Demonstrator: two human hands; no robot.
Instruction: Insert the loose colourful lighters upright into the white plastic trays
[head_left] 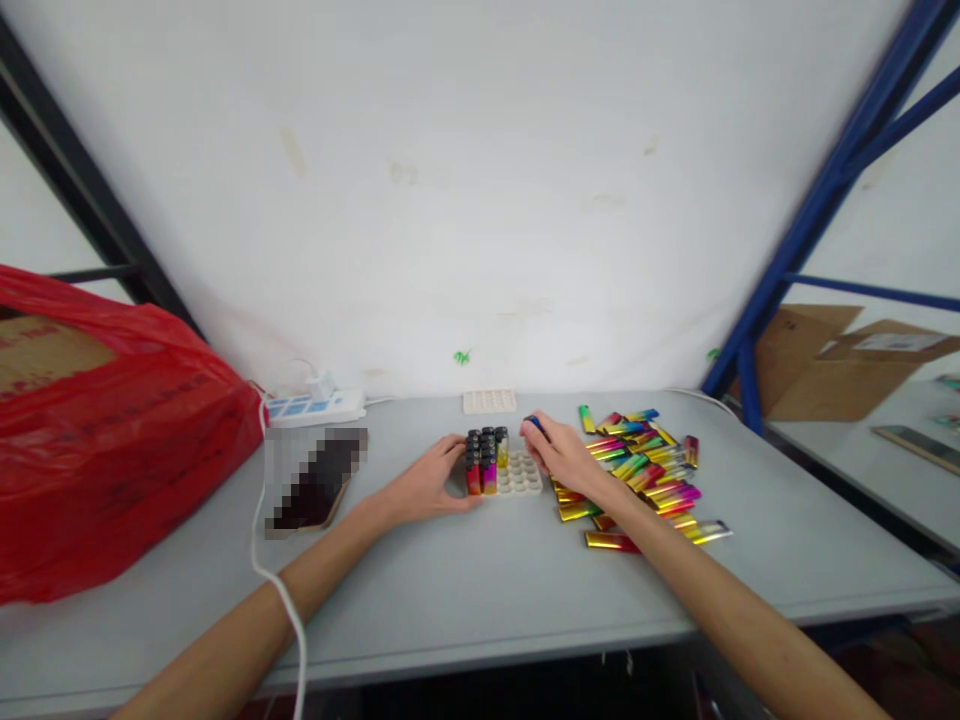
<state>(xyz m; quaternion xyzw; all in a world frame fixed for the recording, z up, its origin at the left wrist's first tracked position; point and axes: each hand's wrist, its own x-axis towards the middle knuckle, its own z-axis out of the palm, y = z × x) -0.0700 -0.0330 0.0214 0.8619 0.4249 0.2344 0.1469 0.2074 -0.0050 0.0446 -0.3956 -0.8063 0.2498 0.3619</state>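
A pale tray (530, 482) with round holes lies on the grey table. Several lighters (481, 474) stand upright in its left part, their black tops up. My left hand (431, 485) rests at the tray's left side, thumb and fingers spread around its corner and the outer lighters. Just above the tray's right back corner, my right hand (556, 452) pinches a lighter (535, 424) with a dark blue end; the rest of it is hidden by the fingers. Right of the tray, under and beside my right forearm, lies a loose pile of shiny coloured lighters (649, 470).
A second pale tray (489, 402) lies by the wall. At the left are a phone (322, 485), a power strip (319, 408), a white cable (257, 520) and a large red bag (142, 440). Cardboard (832, 370) stands beyond the blue frame (795, 225).
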